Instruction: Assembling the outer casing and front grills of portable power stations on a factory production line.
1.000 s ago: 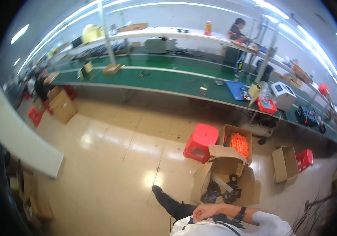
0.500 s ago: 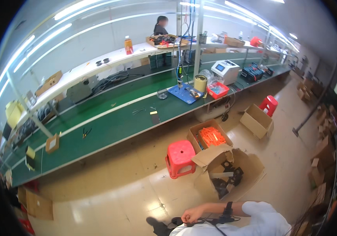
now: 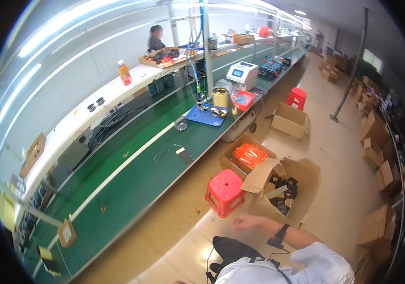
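Observation:
My right hand [image 3: 246, 222] is held out over the floor, just below a red plastic stool [image 3: 225, 185], apart from it. Motion blurs its fingers, and no object shows in it. A black band [image 3: 278, 235] with a cable circles that wrist. Right of the stool stands a large open cardboard box [image 3: 306, 189] with black parts [image 3: 288, 188] inside. Behind it, a smaller carton [image 3: 228, 160] holds orange pieces [image 3: 249, 155]. At the lower edge a sliver of skin may be my left hand [image 3: 179, 282]; its fingers are hidden.
A long green workbench [image 3: 136, 165] runs along the left, carrying pliers [image 3: 103, 205], a blue tray [image 3: 205, 118], a yellow roll [image 3: 221, 97] and a white machine [image 3: 243, 75]. Another open carton [image 3: 290, 120] and red stool [image 3: 296, 98] stand farther off. A person [image 3: 155, 40] is behind the bench.
My view has turned, so the bench now slants more steeply. My right hand has moved from in front of my body out toward the stool.

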The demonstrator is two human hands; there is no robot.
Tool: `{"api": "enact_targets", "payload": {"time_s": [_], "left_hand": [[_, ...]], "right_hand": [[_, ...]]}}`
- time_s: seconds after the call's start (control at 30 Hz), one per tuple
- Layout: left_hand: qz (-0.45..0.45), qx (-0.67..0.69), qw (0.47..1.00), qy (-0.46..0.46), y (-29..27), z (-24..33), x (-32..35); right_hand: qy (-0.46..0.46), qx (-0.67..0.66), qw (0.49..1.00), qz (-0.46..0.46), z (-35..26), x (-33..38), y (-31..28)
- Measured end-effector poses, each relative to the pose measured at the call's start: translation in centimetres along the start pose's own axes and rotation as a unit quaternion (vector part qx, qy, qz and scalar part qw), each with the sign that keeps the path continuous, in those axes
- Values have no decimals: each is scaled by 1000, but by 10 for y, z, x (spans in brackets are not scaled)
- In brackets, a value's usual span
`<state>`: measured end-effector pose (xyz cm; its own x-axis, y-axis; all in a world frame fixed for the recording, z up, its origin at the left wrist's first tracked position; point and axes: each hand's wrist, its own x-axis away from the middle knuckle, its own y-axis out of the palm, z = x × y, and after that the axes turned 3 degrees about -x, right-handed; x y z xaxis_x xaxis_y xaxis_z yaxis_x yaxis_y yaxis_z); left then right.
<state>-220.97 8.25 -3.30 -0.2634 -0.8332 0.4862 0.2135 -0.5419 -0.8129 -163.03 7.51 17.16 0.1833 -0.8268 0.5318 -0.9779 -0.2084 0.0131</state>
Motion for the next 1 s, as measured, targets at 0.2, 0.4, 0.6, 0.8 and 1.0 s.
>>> {"api": "enact_targets", "payload": {"time_s": [0.2, 0.4, 0.6, 0.8, 1.0], "left_hand": [[10, -295, 946, 134, -77, -4, -186], [-4, -320, 925, 205, -177, 87, -361], [-90, -324, 912, 237, -219, 134, -434], [-147, -307, 920, 194, -247, 107, -416], [-184, -288, 924, 172, -265, 64, -349]], "right_hand": [[-42, -153, 937, 310, -17, -93, -120], [-94, -3, 864, 495, -79, -227, -296], [-131, 263, 712, 638, -149, -369, -485], [135, 413, 744, 507, -205, -466, -577], [163, 487, 673, 533, -195, -499, -600]]}}
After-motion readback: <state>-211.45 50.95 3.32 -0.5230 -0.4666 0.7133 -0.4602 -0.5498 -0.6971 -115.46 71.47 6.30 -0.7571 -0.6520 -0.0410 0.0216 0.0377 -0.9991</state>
